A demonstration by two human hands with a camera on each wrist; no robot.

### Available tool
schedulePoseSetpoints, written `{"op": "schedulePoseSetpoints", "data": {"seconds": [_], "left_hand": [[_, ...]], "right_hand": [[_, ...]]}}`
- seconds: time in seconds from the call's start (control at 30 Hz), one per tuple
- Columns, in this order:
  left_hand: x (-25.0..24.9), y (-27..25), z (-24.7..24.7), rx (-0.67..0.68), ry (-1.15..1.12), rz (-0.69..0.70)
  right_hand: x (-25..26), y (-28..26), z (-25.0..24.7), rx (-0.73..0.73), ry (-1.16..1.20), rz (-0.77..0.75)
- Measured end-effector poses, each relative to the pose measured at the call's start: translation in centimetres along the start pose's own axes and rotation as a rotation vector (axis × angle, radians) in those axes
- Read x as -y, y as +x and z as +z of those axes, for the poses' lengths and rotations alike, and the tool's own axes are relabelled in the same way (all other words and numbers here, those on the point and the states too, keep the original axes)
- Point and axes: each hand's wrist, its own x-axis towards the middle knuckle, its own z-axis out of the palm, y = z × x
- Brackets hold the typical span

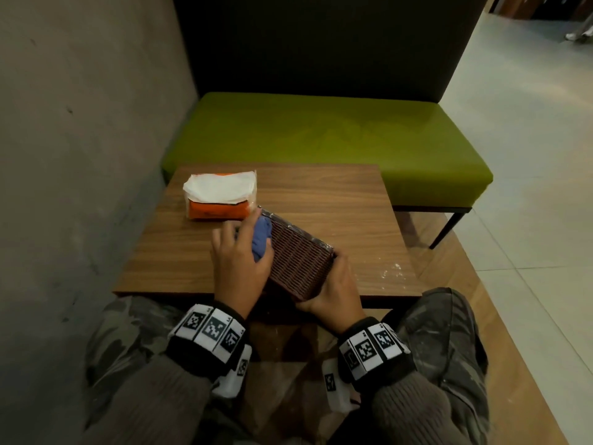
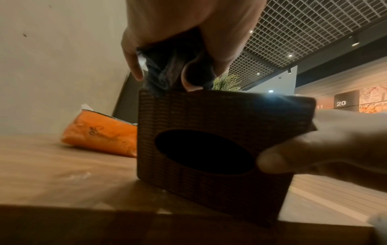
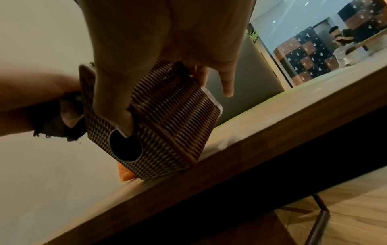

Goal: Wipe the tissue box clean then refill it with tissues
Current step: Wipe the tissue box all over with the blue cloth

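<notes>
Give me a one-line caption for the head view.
Left hand wipes the woven tissue box with a blue cloth; right hand steadies it.

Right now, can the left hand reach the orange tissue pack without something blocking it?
Probably yes. The left hand presses a blue cloth on the tissue box, and the orange tissue pack lies just beyond its fingertips on the table, nothing between. It must release the cloth first.
</notes>
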Motion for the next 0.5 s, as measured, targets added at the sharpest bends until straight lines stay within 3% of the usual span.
{"op": "schedulePoseSetpoints", "data": {"seconds": [0.17, 0.4, 0.5], "left_hand": [[-2.3, -3.8, 1.2, 0.083, -0.147, 0.161], [0.9, -0.1, 0.5, 0.01, -0.123, -0.031], [-1.3, -1.7, 0.8, 0.073, -0.142, 0.083]], "right_hand": [[0.4, 0.1, 0.9, -0.02, 0.024, -0.007], [0.2, 0.3, 0.8, 0.009, 0.074, 0.005], [0.1, 0.3, 1.2, -0.016, 0.078, 0.005]]}}
